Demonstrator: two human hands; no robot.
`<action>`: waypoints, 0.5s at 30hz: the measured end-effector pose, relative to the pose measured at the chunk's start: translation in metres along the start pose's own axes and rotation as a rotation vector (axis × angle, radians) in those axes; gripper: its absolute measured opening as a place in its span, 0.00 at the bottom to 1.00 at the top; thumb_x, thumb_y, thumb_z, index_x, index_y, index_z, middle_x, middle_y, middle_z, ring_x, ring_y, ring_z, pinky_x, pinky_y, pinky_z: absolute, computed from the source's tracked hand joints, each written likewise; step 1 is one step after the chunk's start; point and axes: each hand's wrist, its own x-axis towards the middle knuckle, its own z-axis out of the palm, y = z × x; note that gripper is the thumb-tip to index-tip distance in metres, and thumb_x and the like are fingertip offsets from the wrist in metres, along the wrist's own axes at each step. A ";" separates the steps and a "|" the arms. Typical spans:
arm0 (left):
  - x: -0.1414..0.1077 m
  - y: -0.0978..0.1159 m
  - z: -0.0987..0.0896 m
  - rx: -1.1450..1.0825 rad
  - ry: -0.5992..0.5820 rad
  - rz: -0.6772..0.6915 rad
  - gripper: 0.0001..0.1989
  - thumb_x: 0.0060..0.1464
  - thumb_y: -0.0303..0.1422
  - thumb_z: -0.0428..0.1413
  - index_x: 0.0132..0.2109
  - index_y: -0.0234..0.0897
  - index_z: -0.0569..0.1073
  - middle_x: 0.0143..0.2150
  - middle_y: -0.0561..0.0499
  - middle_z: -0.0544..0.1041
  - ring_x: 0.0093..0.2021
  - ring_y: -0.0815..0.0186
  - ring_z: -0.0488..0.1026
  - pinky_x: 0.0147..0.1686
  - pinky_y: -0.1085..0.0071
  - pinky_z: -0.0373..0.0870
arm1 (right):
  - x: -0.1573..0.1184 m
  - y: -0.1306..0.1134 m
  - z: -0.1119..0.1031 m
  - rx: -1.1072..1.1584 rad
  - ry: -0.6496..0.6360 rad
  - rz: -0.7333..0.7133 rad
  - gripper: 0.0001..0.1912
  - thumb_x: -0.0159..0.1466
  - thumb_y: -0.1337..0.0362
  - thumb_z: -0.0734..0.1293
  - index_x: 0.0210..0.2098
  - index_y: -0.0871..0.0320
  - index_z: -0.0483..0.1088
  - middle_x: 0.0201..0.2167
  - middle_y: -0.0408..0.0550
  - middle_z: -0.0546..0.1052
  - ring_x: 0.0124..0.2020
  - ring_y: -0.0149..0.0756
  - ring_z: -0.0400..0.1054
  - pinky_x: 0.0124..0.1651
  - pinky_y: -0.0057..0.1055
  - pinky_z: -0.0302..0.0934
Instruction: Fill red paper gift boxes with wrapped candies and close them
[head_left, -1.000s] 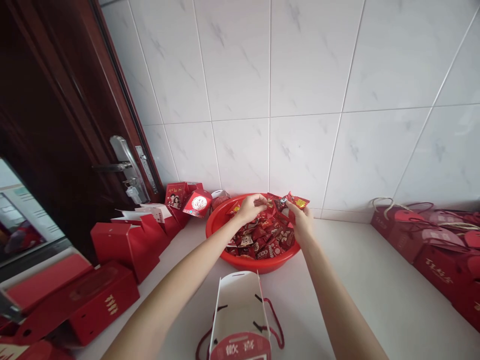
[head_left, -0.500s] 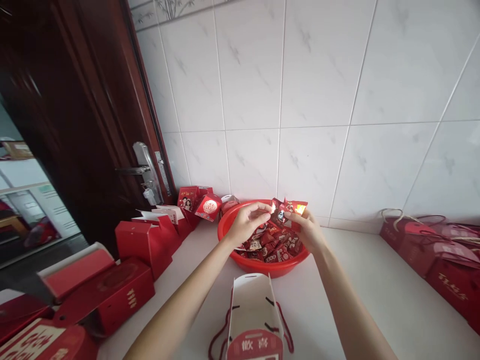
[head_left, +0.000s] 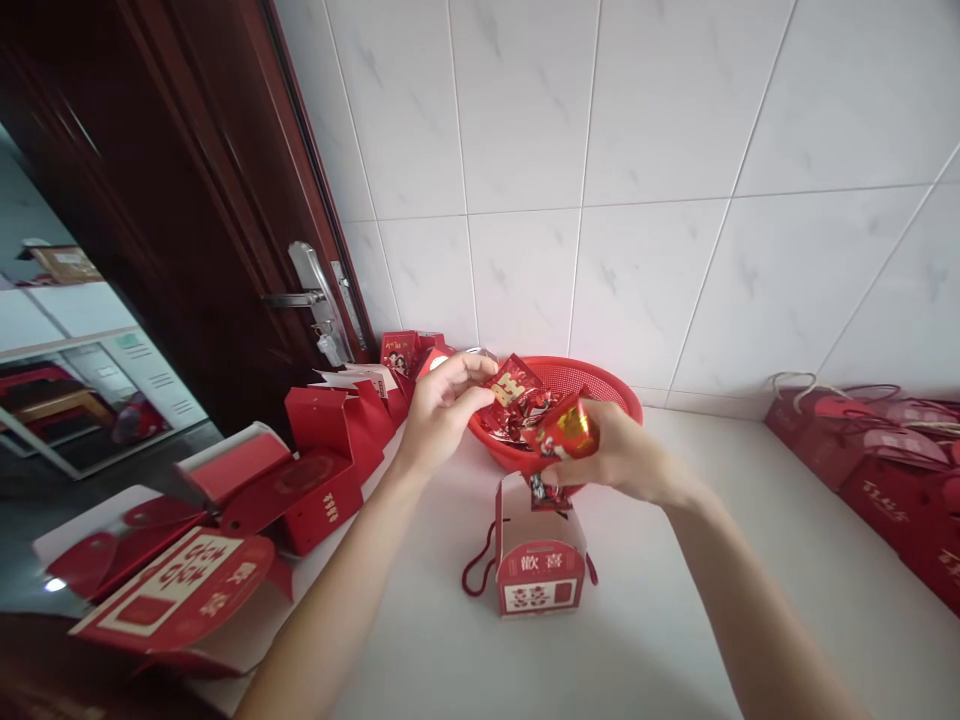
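Observation:
Pinched in the fingers of my left hand is a red candy packet with gold characters, held over the left part of the red plastic basket. My right hand grips shiny red and gold candy packets above the basket's front rim and the back of an open box. That small red and white gift box stands upright in front of the basket, with dark red cord handles at its sides. More wrapped candies are partly visible in the basket below my hands.
Several open red boxes line the left side, near a dark wooden door with a metal handle. Red gift bags with cord handles stand at the right against the tiled wall. The white tabletop surrounds the box.
My right hand has come down toward the gift box with its packets. My left hand now holds a gold-lettered packet, apart from the right. The camera view has shifted, showing more of the box.

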 end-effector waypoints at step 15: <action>-0.010 -0.002 -0.004 0.227 -0.546 -0.093 0.10 0.51 0.30 0.59 0.43 0.37 0.79 0.42 0.50 0.82 0.43 0.62 0.78 0.44 0.68 0.73 | -0.015 -0.009 -0.021 -0.146 -0.077 0.123 0.15 0.50 0.63 0.78 0.37 0.58 0.77 0.27 0.44 0.78 0.24 0.34 0.71 0.23 0.27 0.65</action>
